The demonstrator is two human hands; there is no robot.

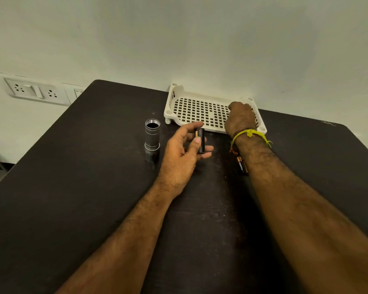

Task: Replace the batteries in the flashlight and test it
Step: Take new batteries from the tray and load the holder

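Presently, the battery holder (200, 140) is pinched upright in the left hand (184, 149), just right of the open-topped flashlight body (152, 140) standing on the desk (72, 187); the right hand's (241, 118) grip in the white tray (200, 112) cannot be told.

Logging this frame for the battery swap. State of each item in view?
Grey metal flashlight body: upright on the table, threaded end open, cap off.
Black battery holder: in the left hand grip, one copper-topped cell showing.
Copper-and-black battery: lying on the table, partly hidden by the right forearm.
White perforated plastic tray: right hand reaching in; grip contents hidden.
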